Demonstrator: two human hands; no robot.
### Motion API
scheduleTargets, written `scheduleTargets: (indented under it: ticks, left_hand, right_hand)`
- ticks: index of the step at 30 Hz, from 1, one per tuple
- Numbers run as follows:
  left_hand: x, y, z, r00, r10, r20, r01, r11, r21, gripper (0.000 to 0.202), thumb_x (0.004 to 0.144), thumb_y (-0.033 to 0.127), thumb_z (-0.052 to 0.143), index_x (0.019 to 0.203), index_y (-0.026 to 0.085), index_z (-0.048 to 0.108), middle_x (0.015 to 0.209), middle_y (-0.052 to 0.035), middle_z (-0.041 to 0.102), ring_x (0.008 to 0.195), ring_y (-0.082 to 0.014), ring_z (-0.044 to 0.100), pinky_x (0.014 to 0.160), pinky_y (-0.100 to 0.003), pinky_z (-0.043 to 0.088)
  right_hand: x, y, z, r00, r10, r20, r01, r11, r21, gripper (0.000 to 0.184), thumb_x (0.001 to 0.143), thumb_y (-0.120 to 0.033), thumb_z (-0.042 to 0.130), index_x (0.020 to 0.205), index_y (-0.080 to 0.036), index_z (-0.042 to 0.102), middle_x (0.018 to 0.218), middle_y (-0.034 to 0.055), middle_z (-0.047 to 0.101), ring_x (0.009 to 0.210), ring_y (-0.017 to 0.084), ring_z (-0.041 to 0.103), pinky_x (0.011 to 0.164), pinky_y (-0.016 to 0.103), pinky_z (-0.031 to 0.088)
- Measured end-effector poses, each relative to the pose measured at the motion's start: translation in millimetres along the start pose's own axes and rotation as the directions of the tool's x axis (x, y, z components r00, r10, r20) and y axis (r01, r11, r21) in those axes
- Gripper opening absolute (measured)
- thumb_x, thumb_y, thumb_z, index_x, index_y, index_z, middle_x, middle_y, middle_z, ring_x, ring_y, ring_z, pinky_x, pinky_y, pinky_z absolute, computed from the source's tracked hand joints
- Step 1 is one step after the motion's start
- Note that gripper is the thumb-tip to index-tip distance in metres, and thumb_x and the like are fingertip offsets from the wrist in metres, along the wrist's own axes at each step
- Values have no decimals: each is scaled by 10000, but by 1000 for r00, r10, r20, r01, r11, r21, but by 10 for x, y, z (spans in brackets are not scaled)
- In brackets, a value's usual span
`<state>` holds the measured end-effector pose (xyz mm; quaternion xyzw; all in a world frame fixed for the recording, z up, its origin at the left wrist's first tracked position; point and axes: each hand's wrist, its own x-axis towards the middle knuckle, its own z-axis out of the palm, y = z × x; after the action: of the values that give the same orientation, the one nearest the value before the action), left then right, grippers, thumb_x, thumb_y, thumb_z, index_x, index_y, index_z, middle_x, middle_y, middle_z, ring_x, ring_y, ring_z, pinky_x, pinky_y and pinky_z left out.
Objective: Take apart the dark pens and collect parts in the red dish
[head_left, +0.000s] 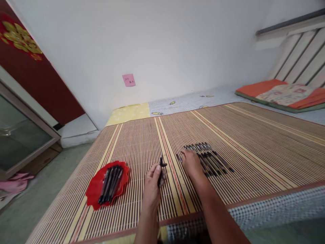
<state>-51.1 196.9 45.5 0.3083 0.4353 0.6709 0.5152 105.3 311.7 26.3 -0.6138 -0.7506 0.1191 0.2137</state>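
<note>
My left hand (153, 178) is closed round a black pen (160, 171), held upright with its pointed tip upward. A short dark piece juts out to the right beside the tip; I cannot tell what it is. Over the left end of a row of dark pens (212, 159) is my right hand (190, 162), its fingers bent down on a pen (178, 158) lying on the mat. The hand and forearm hide some of the row. Those pens lie side by side at a slant, greyish at the far ends and black nearer me.
Left of my hands a red scalloped plate (92, 188) holds several dark pens (111, 184). A striped bamboo mat (137, 142) covers the bed. Folded orange bedding (273, 86) lies at the far right. A pink note (129, 80) is stuck to the white wall.
</note>
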Motion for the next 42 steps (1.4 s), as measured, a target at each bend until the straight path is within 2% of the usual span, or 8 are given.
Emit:
scheduleTargets:
  ticks: [4,9,15,17,21,23,36,42]
  left_hand:
    - [-7,5,28,1000,-17,-5,17,999,30,473,726,561,833,894,137,706,642,34,541,540,-58,409,462,-164,299]
    - [-4,-15,20,1000,-15,-6,15,999,42,466,729,561,829,894,141,713,645,31,540,548,-61,417,475,-164,305]
    - [12,-35,-4,1000,1,12,-2,997,80,437,768,556,799,905,149,718,647,36,531,535,-60,403,480,-172,296]
    - [7,-38,-4,999,4,32,-8,995,100,422,788,553,784,891,149,717,637,43,513,531,-59,392,485,-177,293]
    - [1,-52,-8,998,24,63,-33,988,151,404,819,548,754,902,153,731,635,44,490,547,-68,388,511,-185,305]
    - [2,-59,-15,997,28,74,-42,980,193,391,841,537,736,940,159,743,648,41,492,560,-73,391,523,-188,311]
    - [-17,-65,2,994,5,106,-29,975,220,390,861,536,713,980,166,750,653,46,442,566,-80,363,527,-194,291]
    - [-3,-64,-8,995,7,95,-29,972,233,392,859,538,714,963,161,747,666,33,483,576,-80,383,529,-191,297]
  right_hand:
    - [-48,-117,135,998,11,54,-13,999,41,232,902,-163,633,1103,-102,731,1150,187,709,1106,286,634,919,320,428]
    - [-104,-191,246,996,27,80,-43,978,203,163,835,-67,629,946,-123,735,1081,181,713,982,245,688,848,299,442]
    - [-55,-188,77,999,-21,32,1,848,530,140,831,-184,625,956,-145,674,950,92,731,885,208,692,802,291,498]
    - [-62,-222,-55,999,-29,21,8,748,664,169,858,-273,612,976,-156,641,902,64,727,822,194,696,748,288,521]
    - [-141,-332,-340,1000,-12,2,2,296,955,279,816,-432,725,902,-181,640,814,26,696,753,170,673,698,275,518]
    - [-183,-382,-443,999,-3,-36,35,180,983,291,782,-438,781,867,-188,658,792,15,691,741,156,651,702,268,510]
    - [-236,-441,-560,974,-217,-59,117,263,958,199,789,-366,769,848,-191,696,809,4,695,797,162,649,785,306,525]
    - [-202,-355,-469,997,-69,-27,36,122,992,201,790,-339,751,911,-199,672,894,22,721,839,164,678,787,292,537]
